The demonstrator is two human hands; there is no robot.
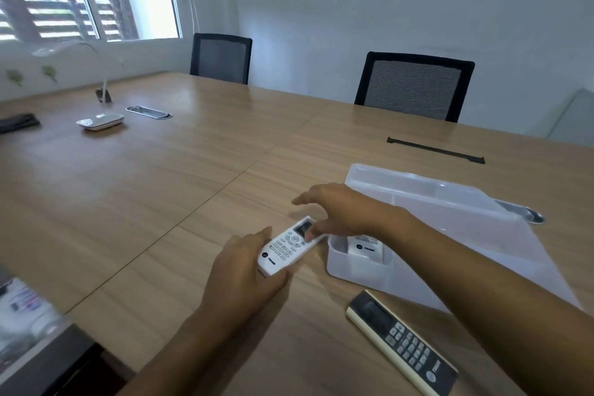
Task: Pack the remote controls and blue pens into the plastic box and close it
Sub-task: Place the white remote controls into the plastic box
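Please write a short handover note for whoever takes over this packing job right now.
Left hand: holds the white remote at its lower end, just left of the plastic box.
Right hand: fingers on the same remote's top end.
Done: one white remote in box; lid open.
Left: box the held remote and the black-and-cream remote lying on the table, then the blue pens (none in view), then close the lid.

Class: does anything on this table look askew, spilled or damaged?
Nothing stands out. One white remote lies inside the open plastic box; the black remote lies flat on the table, undamaged.
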